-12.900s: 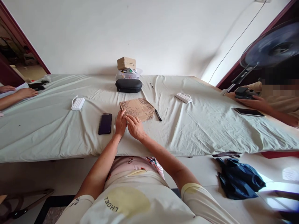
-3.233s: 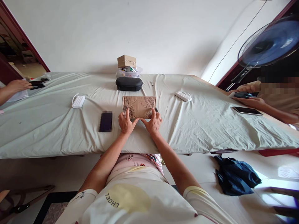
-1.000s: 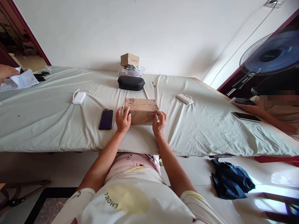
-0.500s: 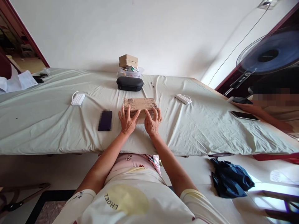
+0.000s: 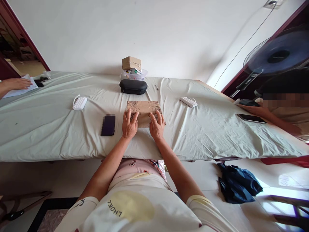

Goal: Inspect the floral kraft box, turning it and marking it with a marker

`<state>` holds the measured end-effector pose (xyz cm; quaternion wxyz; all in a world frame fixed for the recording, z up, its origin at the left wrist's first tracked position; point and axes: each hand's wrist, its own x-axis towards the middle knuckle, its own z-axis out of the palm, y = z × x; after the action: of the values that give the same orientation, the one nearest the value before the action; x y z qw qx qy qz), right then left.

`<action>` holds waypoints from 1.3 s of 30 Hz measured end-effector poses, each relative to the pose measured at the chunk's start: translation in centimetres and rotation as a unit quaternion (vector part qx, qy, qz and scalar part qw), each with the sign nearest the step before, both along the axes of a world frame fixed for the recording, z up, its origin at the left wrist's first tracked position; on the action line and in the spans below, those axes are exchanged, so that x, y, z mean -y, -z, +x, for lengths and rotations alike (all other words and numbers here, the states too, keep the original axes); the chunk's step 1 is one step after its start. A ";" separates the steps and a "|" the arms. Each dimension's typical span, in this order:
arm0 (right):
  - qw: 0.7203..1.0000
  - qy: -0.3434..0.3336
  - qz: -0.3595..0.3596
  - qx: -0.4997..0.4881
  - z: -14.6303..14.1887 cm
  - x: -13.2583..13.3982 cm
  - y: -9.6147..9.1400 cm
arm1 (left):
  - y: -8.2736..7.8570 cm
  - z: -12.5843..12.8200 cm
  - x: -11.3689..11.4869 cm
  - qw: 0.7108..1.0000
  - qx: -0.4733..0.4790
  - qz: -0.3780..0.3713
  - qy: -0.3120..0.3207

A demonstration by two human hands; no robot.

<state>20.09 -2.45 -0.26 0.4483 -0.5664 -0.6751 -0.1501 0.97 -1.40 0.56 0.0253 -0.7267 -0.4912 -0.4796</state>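
A brown cardboard box (image 5: 145,118) with dark line drawings on it lies in front of me on the cloth-covered table. My left hand (image 5: 130,125) grips its near left corner, fingers bent over the top edge and thumb on the near face. At the near right corner my right hand (image 5: 157,125) holds the box in the same way. Between the two thumbs the plain near face shows. The fingertips on the outer sides are partly hidden. Left of the box lies a dark phone-like item (image 5: 108,125), partly pixelated.
Behind the box sit a black zip case (image 5: 133,86), a plastic tub (image 5: 138,75) and a smaller carton (image 5: 131,63). White power banks (image 5: 80,103) flank it. Another person's hand (image 5: 20,83) rests on papers at left; at right a person sits near a phone (image 5: 251,118).
My left hand has shifted left along the box, widening the space between my thumbs. A person's hand has come onto the papers at the far left.
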 end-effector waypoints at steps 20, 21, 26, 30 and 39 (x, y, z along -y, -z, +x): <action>0.997 -0.077 0.022 -0.011 1.2 -0.8 0.4 | 0.7 -1.4 -0.6 0.994 0.039 -0.097 -0.043; 0.996 -0.079 0.027 -0.020 1.3 -0.8 0.5 | 0.7 -1.4 -0.6 0.994 0.040 -0.095 -0.043; 0.994 -0.072 0.052 -0.067 1.7 -0.8 0.8 | 1.1 -1.5 -0.8 0.994 0.072 -0.075 -0.027; 0.989 -0.088 0.074 -0.095 2.1 -1.0 1.2 | 1.7 -1.7 -1.4 0.988 0.118 -0.089 -0.043; 0.986 -0.091 0.085 -0.110 2.2 -1.2 1.8 | 2.8 -2.1 -2.7 0.983 0.095 -0.136 -0.083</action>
<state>22.28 -1.23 -2.07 0.5782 -0.4750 -0.6554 -0.1024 -1.14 1.31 -2.27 -0.0811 -0.6308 -0.6109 -0.4715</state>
